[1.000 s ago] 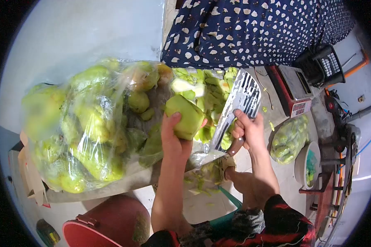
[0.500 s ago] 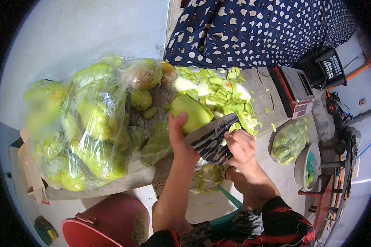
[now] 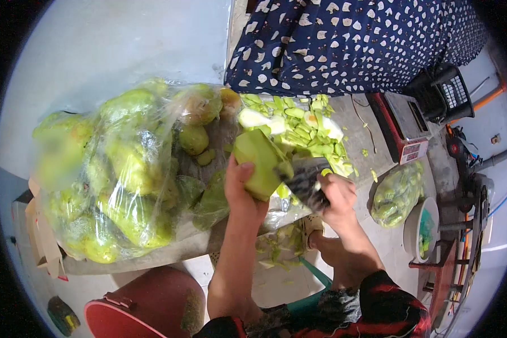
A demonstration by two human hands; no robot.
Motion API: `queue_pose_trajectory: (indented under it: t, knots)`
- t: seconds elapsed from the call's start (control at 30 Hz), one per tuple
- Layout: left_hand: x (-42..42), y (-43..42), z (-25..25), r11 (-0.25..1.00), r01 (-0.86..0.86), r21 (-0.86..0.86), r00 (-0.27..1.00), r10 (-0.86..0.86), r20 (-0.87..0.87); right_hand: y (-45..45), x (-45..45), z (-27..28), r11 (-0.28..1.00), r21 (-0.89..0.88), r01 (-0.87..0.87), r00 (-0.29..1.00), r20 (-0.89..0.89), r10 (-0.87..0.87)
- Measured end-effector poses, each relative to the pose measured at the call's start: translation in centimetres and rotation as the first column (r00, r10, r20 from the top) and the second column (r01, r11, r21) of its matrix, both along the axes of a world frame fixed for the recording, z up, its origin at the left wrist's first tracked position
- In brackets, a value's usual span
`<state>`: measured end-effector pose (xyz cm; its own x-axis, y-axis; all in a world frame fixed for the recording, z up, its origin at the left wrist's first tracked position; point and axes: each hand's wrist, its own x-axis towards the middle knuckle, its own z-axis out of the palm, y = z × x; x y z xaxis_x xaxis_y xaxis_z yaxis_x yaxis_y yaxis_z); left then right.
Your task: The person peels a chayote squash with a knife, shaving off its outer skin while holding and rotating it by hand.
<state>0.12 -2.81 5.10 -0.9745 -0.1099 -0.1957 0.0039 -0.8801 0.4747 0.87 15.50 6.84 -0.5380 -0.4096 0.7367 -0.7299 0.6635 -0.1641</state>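
My left hand (image 3: pixel 243 188) is wrapped round the lower left side of a large green fruit (image 3: pixel 258 160), which looks like a pomelo with flat, peeled faces. My right hand (image 3: pixel 337 194) grips a broad-bladed knife (image 3: pixel 307 183), dark with pale markings and blurred by motion. The blade's near end is close to the fruit's right side; whether it touches I cannot tell. A small yellow-green bit shows by the right fingertips. Beyond the fruit lies a heap of green peel slices (image 3: pixel 304 132), with a white piece (image 3: pixel 260 119) among them.
Clear plastic bags of large green fruit (image 3: pixel 132 163) fill the left of the table (image 3: pixel 360 121). A red scale (image 3: pixel 400 127) stands at the right. Below are a red bin (image 3: pixel 146 304), a bag of peel (image 3: pixel 399 194) and a white bucket (image 3: pixel 412 231). A patterned cloth (image 3: pixel 343 45) hangs behind.
The knife has swung from lying across the fruit's lower right to a position farther right, uncovering more of the fruit. My right hand has shifted slightly right; the left still holds the fruit, now tilted differently.
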Motion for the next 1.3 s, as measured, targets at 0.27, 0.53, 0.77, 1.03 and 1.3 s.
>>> queue_pose_trajectory:
  t: [0.27,0.53,0.77,1.03,1.3]
  knots:
    - [0.2,0.0,-0.3,0.989,0.087,-0.123,0.984,-0.105,-0.147,-0.8,1.6,1.7,0.982,0.043,-0.185,0.983,-0.007,0.185]
    - [0.2,-0.1,0.2,0.994,0.089,-0.066,0.986,-0.097,-0.136,-0.3,0.2,0.0,1.000,-0.006,0.009,0.993,0.117,-0.009]
    - [0.6,-0.5,0.2,0.961,0.255,-0.107,0.945,-0.271,-0.185,1.8,-1.6,-2.9,0.968,-0.024,0.249,0.920,0.319,-0.229]
    - [0.2,0.1,-0.9,0.923,0.285,0.258,0.956,-0.257,-0.140,1.3,-1.2,-1.6,0.949,-0.101,0.299,0.889,0.391,-0.239]
    - [0.2,0.6,-1.2,0.950,0.168,0.263,0.983,-0.183,0.033,-0.6,0.4,-0.1,0.988,0.072,-0.135,0.989,-0.045,0.138]
